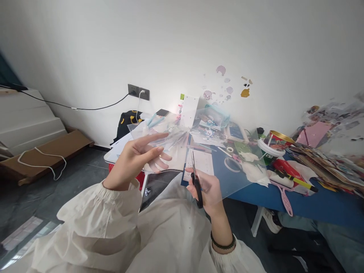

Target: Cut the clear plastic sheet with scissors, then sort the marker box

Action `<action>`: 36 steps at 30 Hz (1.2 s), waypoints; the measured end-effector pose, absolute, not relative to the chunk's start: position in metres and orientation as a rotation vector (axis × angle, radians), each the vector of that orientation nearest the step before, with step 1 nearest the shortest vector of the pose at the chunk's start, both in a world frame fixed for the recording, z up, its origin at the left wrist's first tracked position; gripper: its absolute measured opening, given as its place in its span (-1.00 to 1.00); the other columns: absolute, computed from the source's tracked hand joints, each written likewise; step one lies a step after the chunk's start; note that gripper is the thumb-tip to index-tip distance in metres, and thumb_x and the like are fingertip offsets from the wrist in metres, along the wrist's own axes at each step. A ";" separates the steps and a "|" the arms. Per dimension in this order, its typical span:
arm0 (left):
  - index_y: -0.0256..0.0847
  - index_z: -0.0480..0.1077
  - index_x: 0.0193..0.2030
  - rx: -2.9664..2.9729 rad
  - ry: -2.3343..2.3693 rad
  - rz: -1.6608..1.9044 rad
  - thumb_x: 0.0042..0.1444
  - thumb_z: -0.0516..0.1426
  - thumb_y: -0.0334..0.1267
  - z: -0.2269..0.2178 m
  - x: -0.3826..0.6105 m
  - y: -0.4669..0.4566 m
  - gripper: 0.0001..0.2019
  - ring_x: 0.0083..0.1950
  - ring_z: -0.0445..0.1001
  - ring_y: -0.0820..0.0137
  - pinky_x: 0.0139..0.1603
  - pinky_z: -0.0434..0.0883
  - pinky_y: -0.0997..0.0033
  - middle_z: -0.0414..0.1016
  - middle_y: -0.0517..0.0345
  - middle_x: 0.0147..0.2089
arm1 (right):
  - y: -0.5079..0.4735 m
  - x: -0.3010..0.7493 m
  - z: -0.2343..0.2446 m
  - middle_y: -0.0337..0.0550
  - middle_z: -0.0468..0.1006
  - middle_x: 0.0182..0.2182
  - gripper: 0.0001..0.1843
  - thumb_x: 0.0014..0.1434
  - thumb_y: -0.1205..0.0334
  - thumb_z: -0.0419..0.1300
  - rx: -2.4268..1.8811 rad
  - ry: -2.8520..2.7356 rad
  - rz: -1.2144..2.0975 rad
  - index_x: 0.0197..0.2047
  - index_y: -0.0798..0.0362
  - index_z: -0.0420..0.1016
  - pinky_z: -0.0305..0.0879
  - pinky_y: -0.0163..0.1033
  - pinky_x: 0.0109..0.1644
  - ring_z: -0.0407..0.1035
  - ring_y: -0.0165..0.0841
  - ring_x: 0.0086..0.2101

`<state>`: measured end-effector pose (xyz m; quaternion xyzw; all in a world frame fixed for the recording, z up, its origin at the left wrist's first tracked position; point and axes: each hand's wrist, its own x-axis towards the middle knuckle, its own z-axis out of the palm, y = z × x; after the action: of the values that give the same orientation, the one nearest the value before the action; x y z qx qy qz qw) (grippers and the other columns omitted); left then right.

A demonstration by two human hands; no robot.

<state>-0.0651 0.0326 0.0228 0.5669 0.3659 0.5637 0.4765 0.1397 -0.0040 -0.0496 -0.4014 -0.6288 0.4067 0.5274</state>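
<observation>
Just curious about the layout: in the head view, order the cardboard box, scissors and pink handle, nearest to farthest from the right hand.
1. Scissors: in the right hand.
2. Pink handle: off to the right.
3. Cardboard box: far over to the left.

A craft corner is seen here! The table [315,207] is piled with papers [314,135], the wall [170,45] dotted with stickers [245,93].

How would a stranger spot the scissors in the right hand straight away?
Find the blue table, then the person's right hand at its near side, a dark bracelet on that wrist. That hand holds the scissors, blades pointing up the picture. Their black handles set them apart from the see-through sheet.
</observation>
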 end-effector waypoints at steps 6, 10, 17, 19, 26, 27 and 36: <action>-0.17 0.50 0.02 1.302 0.870 1.324 -0.09 0.30 -0.22 0.023 -0.071 0.042 -0.55 -0.56 0.54 0.29 -0.62 0.46 0.48 0.61 -0.01 -0.47 | -0.006 0.133 -0.047 -0.27 0.36 -0.54 -0.63 -0.01 0.17 0.31 -1.024 -1.566 0.849 -0.09 0.02 0.55 0.12 -0.33 -0.52 0.11 -0.48 -0.56; -0.17 0.51 0.00 1.260 0.834 1.298 -0.09 0.29 -0.26 0.022 -0.071 0.044 -0.57 -0.62 0.50 0.35 -0.63 0.43 0.51 0.60 0.03 -0.50 | -0.010 0.130 -0.049 -0.27 0.38 -0.53 -0.61 -0.04 0.19 0.33 -0.993 -1.559 0.829 -0.09 0.01 0.54 0.13 -0.33 -0.52 0.12 -0.47 -0.55; -0.18 0.50 0.02 1.345 0.881 1.295 -0.08 0.29 -0.27 0.026 -0.069 0.041 -0.56 -0.55 0.54 0.31 -0.71 0.33 0.58 0.59 0.01 -0.52 | -0.016 0.130 -0.051 -0.27 0.35 -0.54 -0.67 0.02 0.10 0.27 -0.992 -1.477 0.970 -0.13 0.02 0.54 0.14 -0.29 -0.52 0.17 -0.48 -0.59; -0.19 0.51 0.02 1.365 0.881 1.299 -0.07 0.29 -0.28 0.028 -0.069 0.039 -0.57 -0.57 0.53 0.32 -0.71 0.34 0.58 0.59 0.00 -0.52 | -0.017 0.132 -0.050 -0.27 0.35 -0.53 -0.68 0.03 0.10 0.27 -0.998 -1.473 0.998 -0.13 0.00 0.53 0.14 -0.29 -0.52 0.17 -0.48 -0.60; -0.23 0.53 -0.02 1.260 0.886 1.334 -0.08 0.29 -0.37 0.038 -0.063 0.030 -0.60 -0.66 0.48 0.37 -0.78 0.30 0.60 0.57 0.01 -0.56 | -0.017 0.139 -0.041 -0.29 0.33 -0.57 -0.68 -0.01 0.10 0.29 -1.003 -1.444 1.058 -0.16 0.02 0.55 0.12 -0.30 -0.55 0.16 -0.50 -0.64; -0.23 0.53 -0.03 1.237 0.883 1.341 -0.08 0.29 -0.38 0.038 -0.062 0.029 -0.60 -0.67 0.47 0.37 -0.79 0.29 0.60 0.57 0.01 -0.56 | -0.016 0.140 -0.040 -0.29 0.33 -0.58 -0.68 -0.02 0.10 0.30 -0.997 -1.445 1.061 -0.17 0.02 0.55 0.12 -0.30 -0.56 0.15 -0.50 -0.64; -0.20 0.52 -0.01 1.320 0.840 1.373 -0.01 0.26 -0.31 0.032 -0.060 0.030 -0.64 -0.69 0.43 0.43 -0.73 0.35 0.58 0.58 0.02 -0.54 | -0.015 0.135 -0.039 -0.32 0.31 -0.60 -0.68 -0.04 0.11 0.29 -0.965 -1.371 1.135 -0.19 0.04 0.54 0.10 -0.32 -0.60 0.11 -0.53 -0.67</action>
<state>-0.0605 0.0298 0.0321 0.5471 0.3482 0.5690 0.5056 0.1348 -0.0148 -0.0391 -0.4042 -0.5742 0.4756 0.5299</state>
